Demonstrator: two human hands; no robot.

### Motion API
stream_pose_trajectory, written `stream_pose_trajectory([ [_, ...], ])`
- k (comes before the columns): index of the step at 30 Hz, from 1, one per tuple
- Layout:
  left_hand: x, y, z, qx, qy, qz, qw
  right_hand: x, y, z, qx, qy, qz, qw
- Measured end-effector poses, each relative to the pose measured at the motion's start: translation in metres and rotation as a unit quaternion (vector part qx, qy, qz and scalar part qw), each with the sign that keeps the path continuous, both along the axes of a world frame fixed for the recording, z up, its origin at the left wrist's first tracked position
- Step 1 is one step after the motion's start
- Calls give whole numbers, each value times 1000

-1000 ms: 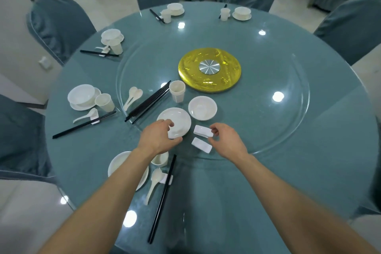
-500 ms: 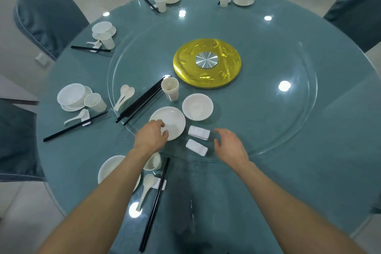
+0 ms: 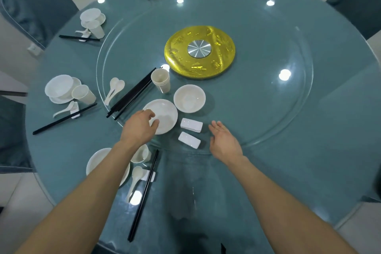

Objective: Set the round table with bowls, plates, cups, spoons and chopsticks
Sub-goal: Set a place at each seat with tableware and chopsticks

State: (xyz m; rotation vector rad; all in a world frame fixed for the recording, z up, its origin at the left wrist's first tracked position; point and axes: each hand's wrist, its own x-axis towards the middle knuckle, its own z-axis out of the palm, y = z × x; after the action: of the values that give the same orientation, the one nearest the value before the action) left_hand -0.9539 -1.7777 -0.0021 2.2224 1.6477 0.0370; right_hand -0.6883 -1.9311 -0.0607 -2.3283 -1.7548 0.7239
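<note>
Left hand [image 3: 142, 125] is curling round the near-left rim of the plate [image 3: 167, 117], centre frame on the glass turntable [image 3: 268, 109]; right hand [image 3: 223, 140] is hovering open, holding nothing, beside two chopstick rests [image 3: 191, 125]. Lifting level should be keeping it clear of the bowl [image 3: 189, 98].

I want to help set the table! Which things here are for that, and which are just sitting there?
For the job: round white plate, white bowl, stacked cream cups, bundle of black chopsticks, white spoons, white rectangular rests.
Just there: shiny gold disc, grey-blue covered chairs, white wall socket.
</note>
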Motion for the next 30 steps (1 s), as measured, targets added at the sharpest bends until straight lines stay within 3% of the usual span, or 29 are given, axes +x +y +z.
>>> stream_pose_trajectory([
  [15,7,-7,6,-10,-1,-10,1000,56,-11,5,-2,46,-68,997],
  [20,1,-1,4,-15,9,2,1000,57,-14,18,115,70,-184,974],
  [23,-2,3,0,-14,14,1,1000,47,-14,22,193,77,-198,958],
  [30,9,3,-4,-34,7,-23,999,12,-19,22,178,131,-150,964],
])
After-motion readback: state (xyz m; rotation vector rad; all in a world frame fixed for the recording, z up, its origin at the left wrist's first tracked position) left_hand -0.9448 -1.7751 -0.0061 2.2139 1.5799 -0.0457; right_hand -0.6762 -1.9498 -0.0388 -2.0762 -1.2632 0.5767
